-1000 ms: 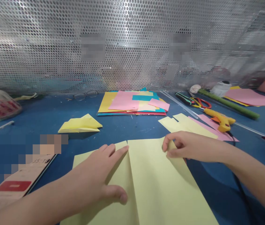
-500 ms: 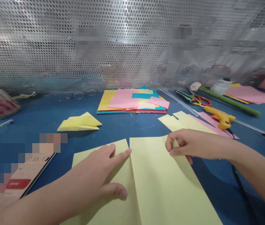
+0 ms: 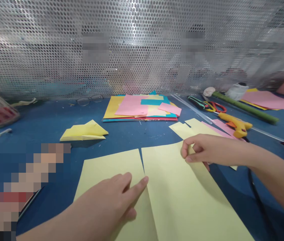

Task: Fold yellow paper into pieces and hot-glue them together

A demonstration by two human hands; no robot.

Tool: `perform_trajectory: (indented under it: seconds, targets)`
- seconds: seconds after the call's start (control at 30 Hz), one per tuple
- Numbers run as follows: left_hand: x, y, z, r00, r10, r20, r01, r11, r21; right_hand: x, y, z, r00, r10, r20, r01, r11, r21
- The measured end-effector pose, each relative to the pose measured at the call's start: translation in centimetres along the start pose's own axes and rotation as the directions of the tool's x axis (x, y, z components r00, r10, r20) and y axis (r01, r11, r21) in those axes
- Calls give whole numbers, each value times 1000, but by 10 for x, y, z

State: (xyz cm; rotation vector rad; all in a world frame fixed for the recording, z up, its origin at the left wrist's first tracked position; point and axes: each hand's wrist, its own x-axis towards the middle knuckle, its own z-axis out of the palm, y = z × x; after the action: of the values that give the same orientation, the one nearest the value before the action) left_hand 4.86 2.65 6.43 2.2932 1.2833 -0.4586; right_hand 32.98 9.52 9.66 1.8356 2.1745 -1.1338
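Pale yellow paper (image 3: pixel 172 187) lies across the front of the table, with a narrow gap running from its far edge towards me. Near that gap's lower end rests the index fingertip of my left hand (image 3: pixel 117 197); this hand is open, lying over the paper's left part, its other fingers bent. At the far right corner, my right hand (image 3: pixel 202 149) pinches the paper's edge between thumb and fingers, slightly lifting that side. Below my left fingertip the gap continues as a line; whether it is a crease or an overlapping edge, I cannot tell.
A folded yellow paper (image 3: pixel 85 131) lies left of centre. Behind are stacked coloured sheets (image 3: pixel 129 105) and glasses (image 3: pixel 89 99). To the right lie a yellow glue gun (image 3: pixel 236 124), scissors (image 3: pixel 216 107), a green stem (image 3: pixel 247 108) and a black cable (image 3: pixel 260 201). Perforated metal (image 3: pixel 137 67) stands behind.
My left hand has slid towards me along the paper, and more of the gap at the far edge shows. My right hand keeps its pinch on the corner and has shifted slightly right.
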Motion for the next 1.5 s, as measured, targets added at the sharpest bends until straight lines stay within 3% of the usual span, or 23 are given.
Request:
perform_trajectory:
  seconds: [0.17,0.3,0.37,0.43,0.5,0.67,0.77,0.9,1.13,1.3,1.4,1.5]
  targets:
    - [-2,-8,19,989,89,-116,-83,995,59,6,-6,5,969,-48,-243,59,998,39]
    - [-7,-8,15,990,58,-132,-52,997,50,10,-14,15,839,-112,-533,161,986,47]
    - [-8,-4,10,994,36,-103,-30,998,59,12,-14,18,801,-136,-584,193,980,37]
    - [-8,-1,6,997,22,-80,-17,998,61,14,-11,18,816,-157,-556,211,977,34]
    - [-7,0,2,997,3,-77,0,999,43,17,-5,15,862,-177,-475,218,975,33]
    - [-5,-4,-5,998,-42,-52,37,996,-84,13,5,4,971,-169,-167,171,985,-5]
    - [-6,-5,-8,998,-36,-48,30,993,-116,7,5,0,988,-149,-32,148,989,-27]
    - [-6,-2,-8,998,-16,-65,10,997,-78,5,6,-1,990,-128,64,129,992,-7]
    - [-10,-7,7,981,42,-189,-36,999,35,4,8,0,992,-96,83,95,995,16]
    - [2,-18,13,993,92,-78,-85,992,90,2,9,-2,992,-103,79,103,995,5]
    - [2,-16,11,999,40,-33,-37,995,89,4,9,-2,993,-122,3,122,993,-7]
    - [-2,-9,11,999,-45,-21,46,996,78,10,8,0,977,-141,-162,138,990,-28]
